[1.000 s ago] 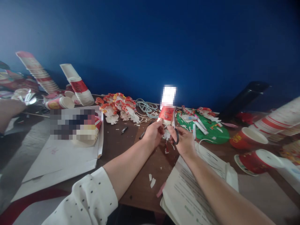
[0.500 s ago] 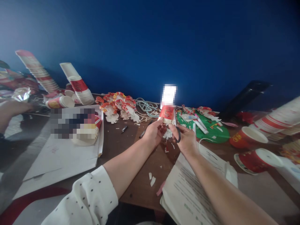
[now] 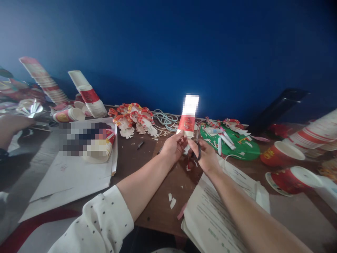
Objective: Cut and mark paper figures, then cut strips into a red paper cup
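My left hand [image 3: 172, 147] is closed, thumb and fingertips at the lower edge of a red and white paper cup piece [image 3: 186, 123]. Its lower part is partly hidden by my fingers. Beside it, my right hand [image 3: 207, 156] grips scissors [image 3: 197, 154] by the dark handle loops, blades pointing up along the piece's right side. Directly behind rises a bright, pixelated rectangle [image 3: 191, 104]. Paper scraps [image 3: 173, 203] lie on the brown table [image 3: 155, 196] beneath my forearms.
Left of my hands sit cut-paper figures [image 3: 135, 119] and a pale cord [image 3: 165, 119]. A green mat [image 3: 237, 149] with scraps lies right. Stacked cups [image 3: 91, 98] lean near the blue wall. Printed sheets [image 3: 213, 218] lie under my right forearm. Another person's hand [image 3: 15, 123] is far left.
The red and white piece has risen slightly and leans more to the left. The scissors have shifted a little left and sit more upright. The view has moved slightly.
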Available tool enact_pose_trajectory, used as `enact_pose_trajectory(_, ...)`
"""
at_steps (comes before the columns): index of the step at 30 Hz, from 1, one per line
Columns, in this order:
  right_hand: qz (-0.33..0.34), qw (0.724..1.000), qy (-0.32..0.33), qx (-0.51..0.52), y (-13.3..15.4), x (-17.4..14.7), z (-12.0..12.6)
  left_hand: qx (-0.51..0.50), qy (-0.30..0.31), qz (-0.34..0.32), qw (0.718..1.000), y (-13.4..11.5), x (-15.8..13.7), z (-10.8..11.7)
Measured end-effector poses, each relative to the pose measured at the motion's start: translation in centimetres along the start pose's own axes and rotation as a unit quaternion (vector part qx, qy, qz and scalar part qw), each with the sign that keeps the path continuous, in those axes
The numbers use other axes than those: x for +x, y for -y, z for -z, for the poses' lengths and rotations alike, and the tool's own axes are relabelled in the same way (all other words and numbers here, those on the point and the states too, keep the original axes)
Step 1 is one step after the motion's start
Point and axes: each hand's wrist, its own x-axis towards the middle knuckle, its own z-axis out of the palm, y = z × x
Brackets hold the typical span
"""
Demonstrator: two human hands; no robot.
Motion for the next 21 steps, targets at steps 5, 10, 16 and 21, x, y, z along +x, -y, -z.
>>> enact_pose_trajectory(5, 0.037, 0.998, 0.051, -0.026, -1.9, -0.2, -1.0, -0.018, -0.02, 0.012, 1.0, -0.8, 0.1, -0.1)
enact_pose_trajectory(10, 0.095, 0.99, 0.037, -0.095, -2.9, -0.4, -1.4, -0.025, -0.033, 0.025, 0.999, -1.1, -0.4, -0.4)
enact_pose_trajectory(16, 0.1, 0.983, 0.021, -0.154, -2.9, -0.5, -1.4, 0.001, -0.021, 0.016, 1.0, -0.5, 0.1, 0.2)
enact_pose_trajectory(21, 0.094, 0.983, 0.005, -0.161, -3.0, -0.5, -1.4, -0.007, -0.019, 0.015, 1.0, -0.1, 0.2, 0.2)
